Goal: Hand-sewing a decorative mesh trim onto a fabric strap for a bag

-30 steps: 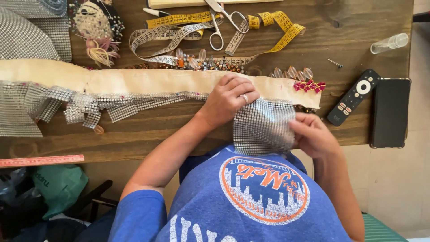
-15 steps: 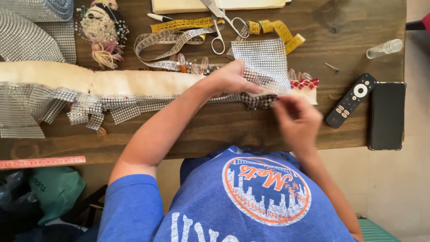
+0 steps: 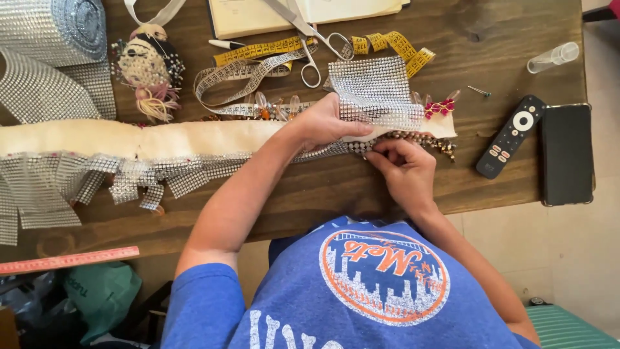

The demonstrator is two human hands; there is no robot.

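L hand (image 3: 326,123) presses rhinestone mesh (image 3: 374,90) flat on cream strip (image 3: 194,137); R hand (image 3: 403,165) pinches mesh edge. Looks like fastening it; next needs steady alignment.

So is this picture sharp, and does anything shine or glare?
Head view: even, soft light and mostly sharp, with no strong shadows. The rhinestone mesh glitters without glare; the left hand presses it, and the right hand pinches its edge. The table looks matte. The edges bow slightly from the wide lens.

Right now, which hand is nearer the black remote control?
Right. The right hand lies just left of the remote; the left hand presses the rhinestone mesh, farther away.
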